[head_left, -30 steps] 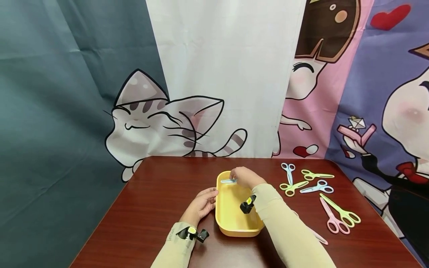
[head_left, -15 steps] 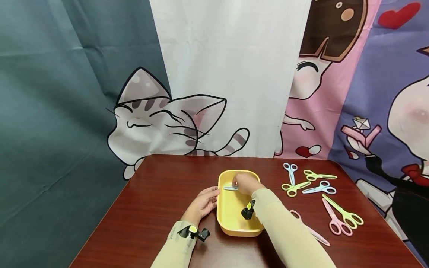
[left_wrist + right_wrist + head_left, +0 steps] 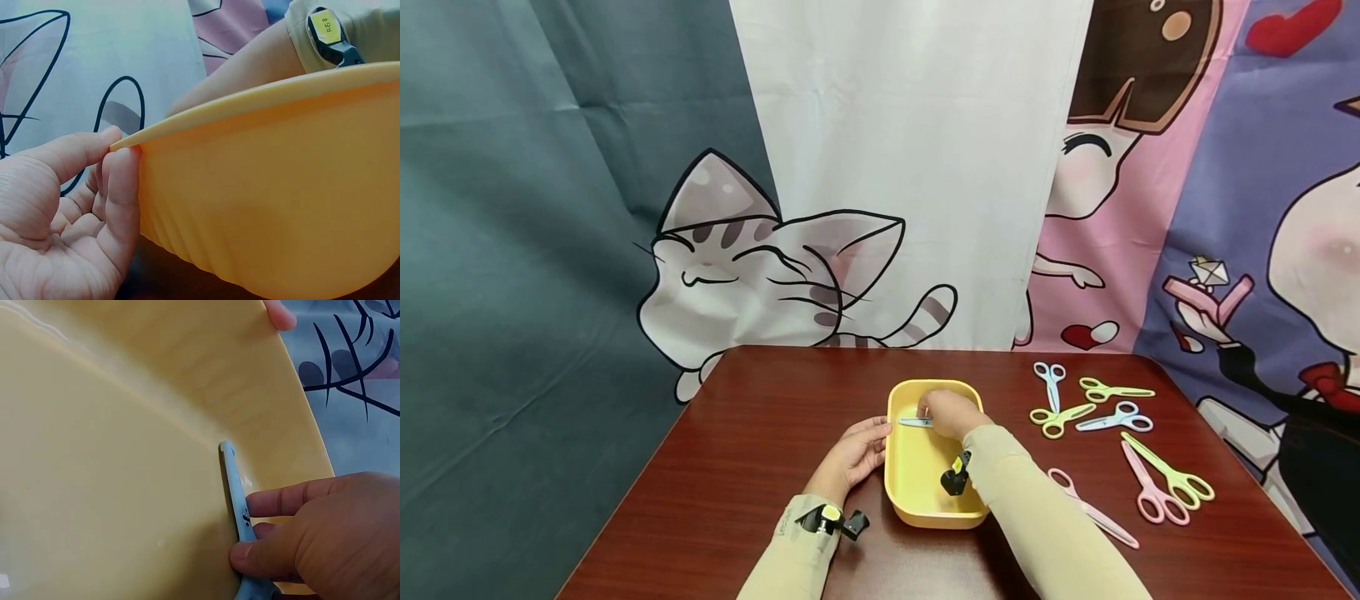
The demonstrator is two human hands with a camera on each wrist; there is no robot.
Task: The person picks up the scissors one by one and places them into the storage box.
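A yellow plastic tray point(image 3: 925, 500) sits in the middle of the table, its long side pointing away from me. My left hand point(image 3: 853, 454) pinches its left rim; in the left wrist view the thumb point(image 3: 111, 134) is at the rim and the fingers lie against the outer wall. Inside the tray's far half, my right hand point(image 3: 953, 412) pinches a pair of light blue scissors point(image 3: 234, 481) between thumb and fingers. The scissors lie low along the tray floor near the far wall, tip pointing left in the head view. Their handles are mostly hidden by the hand.
Right of the tray, pink scissors point(image 3: 1108, 525) lie beside my right forearm. Farther right, another pink pair point(image 3: 1142, 483) overlaps a yellow-green pair point(image 3: 1183, 483). Several blue and yellow-green scissors point(image 3: 1056, 421) are spread toward the back right. A printed curtain point(image 3: 887, 125) hangs behind the table point(image 3: 760, 433).
My right hand has come down and slightly nearer inside the tray with the blue scissors, then stayed nearly still over the last half second. The left hand keeps its grip on the rim.
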